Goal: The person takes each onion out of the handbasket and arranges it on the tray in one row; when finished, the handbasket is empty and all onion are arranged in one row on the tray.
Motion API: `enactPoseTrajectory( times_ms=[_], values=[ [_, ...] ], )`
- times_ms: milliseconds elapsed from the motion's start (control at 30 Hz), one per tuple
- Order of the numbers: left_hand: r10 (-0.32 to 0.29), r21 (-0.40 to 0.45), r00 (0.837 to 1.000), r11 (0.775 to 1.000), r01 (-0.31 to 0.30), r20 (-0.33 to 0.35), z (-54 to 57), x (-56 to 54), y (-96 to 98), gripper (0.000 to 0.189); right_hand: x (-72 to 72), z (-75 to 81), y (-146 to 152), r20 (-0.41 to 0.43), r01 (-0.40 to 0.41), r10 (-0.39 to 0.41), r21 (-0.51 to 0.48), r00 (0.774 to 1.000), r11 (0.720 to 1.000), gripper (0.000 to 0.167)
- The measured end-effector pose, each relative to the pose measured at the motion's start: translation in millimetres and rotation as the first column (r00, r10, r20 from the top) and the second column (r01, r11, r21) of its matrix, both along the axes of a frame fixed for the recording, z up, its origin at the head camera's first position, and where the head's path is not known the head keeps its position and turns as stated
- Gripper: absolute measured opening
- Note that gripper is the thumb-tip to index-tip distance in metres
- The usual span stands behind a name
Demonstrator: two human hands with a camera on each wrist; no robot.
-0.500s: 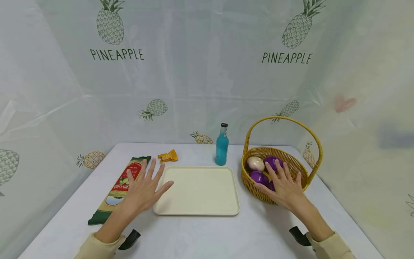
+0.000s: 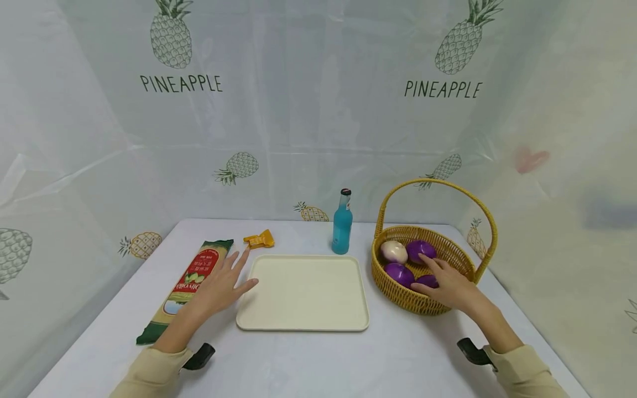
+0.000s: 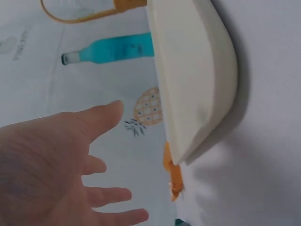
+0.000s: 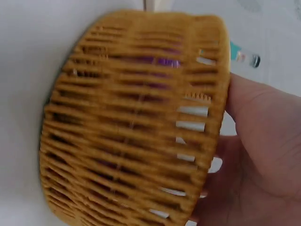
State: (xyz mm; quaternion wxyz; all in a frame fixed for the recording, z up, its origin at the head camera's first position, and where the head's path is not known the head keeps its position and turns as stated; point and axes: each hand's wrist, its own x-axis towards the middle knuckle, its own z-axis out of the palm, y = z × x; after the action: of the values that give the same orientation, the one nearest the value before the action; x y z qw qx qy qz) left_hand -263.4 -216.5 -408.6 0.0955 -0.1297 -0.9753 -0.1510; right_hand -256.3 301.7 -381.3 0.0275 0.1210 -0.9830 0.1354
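Note:
My right hand (image 2: 450, 287) reaches over the front right rim of a yellow wicker basket (image 2: 398, 298), fingers relaxed and nothing gripped. Its fingertips overlap glossy purple, onion-like vegetables (image 2: 420, 251) in the head view; a pale one (image 2: 394, 252) lies beside them. In the right wrist view the thumb and fingers lie past the rim, their tips hidden by the woven wall (image 4: 127, 122). My left hand (image 2: 219, 290), fingers spread and holding nothing, hovers between a green and red packet (image 2: 194, 276) and a cream tray (image 2: 308, 293).
Behind the tray's right corner stands a blue bottle (image 2: 342, 226) with a dark cap. A small orange wrapped packet (image 2: 260, 239) lies behind its left corner. The basket's tall handle (image 2: 438, 181) arches above it. A pineapple-print curtain (image 2: 318, 110) rises behind the white table (image 2: 308, 365).
My right hand has lowered toward the basket, moving slightly right, and its fingers have bent from a wide spread. The left hand has shifted slightly left and its fingers are less spread.

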Motion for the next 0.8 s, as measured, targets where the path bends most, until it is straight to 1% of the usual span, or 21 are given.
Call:
enactPoseTrajectory(
  times_ms=[100, 167, 233, 333, 433, 500, 633, 800],
  values=[
    [-0.026, 0.036, 0.999, 0.999, 0.025, 0.025, -4.8, -5.0, -4.6, 0.083, -4.3, 1.8, 7, 0.050, -0.033, 0.033, -0.008, 0.998, 0.999, 0.086],
    [-0.036, 0.065, 0.998, 0.997, 0.033, 0.047, -8.8, -9.3, -7.7, 0.079, -6.8, 3.4, 10, 0.073, -0.059, 0.059, -0.012, 0.996, 0.998, 0.083],
    [-0.038, 0.109, 0.995, 0.994, 0.028, 0.092, -11.8, -13.6, -9.4, 0.072, -8.9, 4.7, 13, 0.087, -0.083, 0.084, -0.011, 0.993, 0.996, 0.080],
    [-0.043, 0.171, 0.980, 0.985, 0.009, 0.197, -15.2, -19.5, -10.6, 0.061, -10.8, 7.0, 16, 0.087, -0.104, 0.105, -0.009, 0.991, 0.995, 0.074],
    [-0.046, 0.191, 0.960, 0.982, -0.008, 0.277, -17.1, -22.5, -10.2, 0.055, -11.9, 8.4, 19, 0.088, -0.106, 0.106, -0.002, 0.990, 0.994, 0.069],
    [-0.048, 0.189, 0.954, 0.982, -0.010, 0.295, -18.3, -23.1, -10.2, 0.051, -12.7, 8.8, 20, 0.089, -0.112, 0.112, 0.000, 0.990, 0.994, 0.067],
    [-0.053, 0.222, 0.948, 0.975, -0.019, 0.313, -19.6, -22.7, -11.0, 0.045, -13.8, 7.5, 21, 0.094, -0.110, 0.109, 0.008, 0.990, 0.994, 0.066],
    [-0.062, 0.242, 0.940, 0.970, -0.023, 0.336, -20.0, -22.7, -12.0, 0.041, -16.1, 4.7, 21, 0.077, -0.127, 0.127, 0.007, 0.989, 0.992, 0.063]
  ],
)
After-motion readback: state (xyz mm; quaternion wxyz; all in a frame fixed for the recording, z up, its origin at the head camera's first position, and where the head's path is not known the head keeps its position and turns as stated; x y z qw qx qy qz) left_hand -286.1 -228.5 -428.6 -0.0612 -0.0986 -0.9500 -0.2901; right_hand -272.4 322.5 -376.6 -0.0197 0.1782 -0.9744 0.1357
